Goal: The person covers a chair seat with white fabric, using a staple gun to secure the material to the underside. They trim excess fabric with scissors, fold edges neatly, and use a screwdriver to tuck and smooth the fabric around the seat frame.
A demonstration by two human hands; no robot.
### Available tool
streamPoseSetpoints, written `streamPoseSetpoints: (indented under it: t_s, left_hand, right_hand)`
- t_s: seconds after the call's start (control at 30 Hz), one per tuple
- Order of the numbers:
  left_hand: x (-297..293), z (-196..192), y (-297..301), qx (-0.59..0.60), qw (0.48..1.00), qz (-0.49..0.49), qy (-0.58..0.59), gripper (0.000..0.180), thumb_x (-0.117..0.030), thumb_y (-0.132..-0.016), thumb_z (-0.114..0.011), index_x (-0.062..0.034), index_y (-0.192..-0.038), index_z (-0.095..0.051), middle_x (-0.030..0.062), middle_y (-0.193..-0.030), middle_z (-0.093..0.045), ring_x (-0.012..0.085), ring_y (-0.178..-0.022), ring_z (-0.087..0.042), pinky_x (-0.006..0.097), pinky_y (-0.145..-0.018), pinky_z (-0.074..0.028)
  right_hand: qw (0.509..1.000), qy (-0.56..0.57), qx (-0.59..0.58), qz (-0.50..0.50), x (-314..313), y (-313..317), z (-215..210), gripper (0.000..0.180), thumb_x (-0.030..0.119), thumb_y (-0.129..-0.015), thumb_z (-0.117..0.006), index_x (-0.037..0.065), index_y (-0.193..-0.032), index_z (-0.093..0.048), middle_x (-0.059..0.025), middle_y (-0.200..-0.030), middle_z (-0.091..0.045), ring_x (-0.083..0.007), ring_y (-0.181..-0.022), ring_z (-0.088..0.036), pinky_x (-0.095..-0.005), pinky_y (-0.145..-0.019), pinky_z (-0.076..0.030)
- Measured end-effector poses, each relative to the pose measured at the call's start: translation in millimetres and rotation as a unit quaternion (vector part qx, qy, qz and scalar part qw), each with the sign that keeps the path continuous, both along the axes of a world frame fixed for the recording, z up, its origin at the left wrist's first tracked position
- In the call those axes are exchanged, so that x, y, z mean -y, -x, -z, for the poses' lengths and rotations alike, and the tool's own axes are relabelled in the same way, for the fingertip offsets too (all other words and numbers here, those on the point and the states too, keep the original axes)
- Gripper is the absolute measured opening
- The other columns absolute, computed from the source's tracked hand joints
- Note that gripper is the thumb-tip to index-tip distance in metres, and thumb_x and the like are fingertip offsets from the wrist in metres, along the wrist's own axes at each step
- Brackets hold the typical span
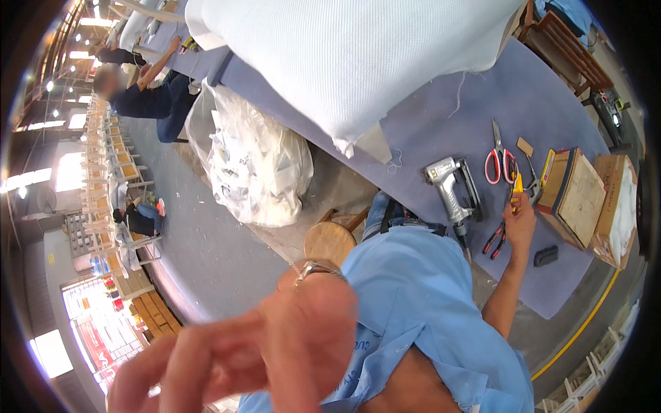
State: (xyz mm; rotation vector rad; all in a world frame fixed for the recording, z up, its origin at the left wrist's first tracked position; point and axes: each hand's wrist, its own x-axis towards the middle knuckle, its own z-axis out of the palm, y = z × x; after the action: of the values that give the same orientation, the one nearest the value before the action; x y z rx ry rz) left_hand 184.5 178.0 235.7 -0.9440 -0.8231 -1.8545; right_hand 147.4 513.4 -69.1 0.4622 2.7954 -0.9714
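Note:
My left hand [220, 347] is raised close to the camera at the lower left, large and partly blurred. Its fingers are bent but apart, with nothing visible in them, and a metal watch band [318, 268] circles the wrist. On the right side of the table, my right hand [521, 224] grips a yellow utility knife [518, 184]. Scissors with red handles [497, 160] lie just beyond that hand. Pliers with red and black handles [494, 242] lie beside its wrist. A silver staple gun [451, 189] rests to its left.
White ribbed fabric [365, 55] covers a large piece on the grey-covered table [427, 124]. Boxes [575, 196] and a small black block [546, 256] sit at the right. Left are a clear bag of scraps [255, 158], a round stool [329, 242] and a seated co-worker [148, 100].

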Motion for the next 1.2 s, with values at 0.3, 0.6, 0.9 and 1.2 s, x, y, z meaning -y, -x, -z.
streamPoseSetpoints:
  t_s: [0.3,0.6,0.9,1.2]
  left_hand:
    - [19,-18,-44,0.117,0.982,0.095,0.117,0.072,0.014,-0.081,-0.059,-0.0097,-0.148,-0.045,0.0097,-0.154,-0.040,0.0223,-0.130,-0.050,0.030,-0.086,-0.067]
    - [30,-24,-60,0.130,0.974,0.150,0.107,0.061,0.009,-0.087,-0.058,-0.0093,-0.145,-0.050,0.0094,-0.154,-0.041,0.0209,-0.125,-0.054,0.030,-0.083,-0.067]
    - [33,-3,-40,0.086,0.987,0.120,0.066,0.055,-0.017,-0.098,-0.056,-0.0112,-0.151,-0.041,0.0160,-0.159,-0.031,0.0269,-0.127,-0.053,0.033,-0.082,-0.061]
    - [83,145,47,0.521,0.835,-0.163,0.067,0.075,-0.054,-0.106,-0.038,-0.0011,-0.156,-0.023,0.0240,-0.150,-0.042,0.0372,-0.134,-0.046,0.046,-0.114,-0.035]
  right_hand:
    - [0.916,0.261,-0.222,-0.208,137,30,-156,0.032,0.004,-0.093,-0.067,0.005,-0.125,-0.066,-0.0060,-0.078,-0.070,-0.0082,-0.067,-0.064,-0.0254,-0.063,-0.052]
    - [0.875,0.249,-0.237,-0.340,199,35,-218,0.033,0.007,-0.090,-0.070,0.012,-0.123,-0.069,-0.0086,-0.065,-0.061,-0.0141,-0.051,-0.053,-0.0284,-0.051,-0.042]
    - [0.873,0.263,-0.203,-0.356,202,30,-222,0.027,0.009,-0.094,-0.064,0.008,-0.121,-0.068,-0.0138,-0.079,-0.070,-0.0141,-0.059,-0.065,-0.0314,-0.052,-0.047]
    - [0.723,0.618,-0.155,-0.267,158,30,-186,0.019,0.016,-0.104,-0.056,-0.002,-0.103,-0.060,-0.0147,-0.088,-0.072,-0.0150,-0.072,-0.068,-0.0283,-0.066,-0.055]
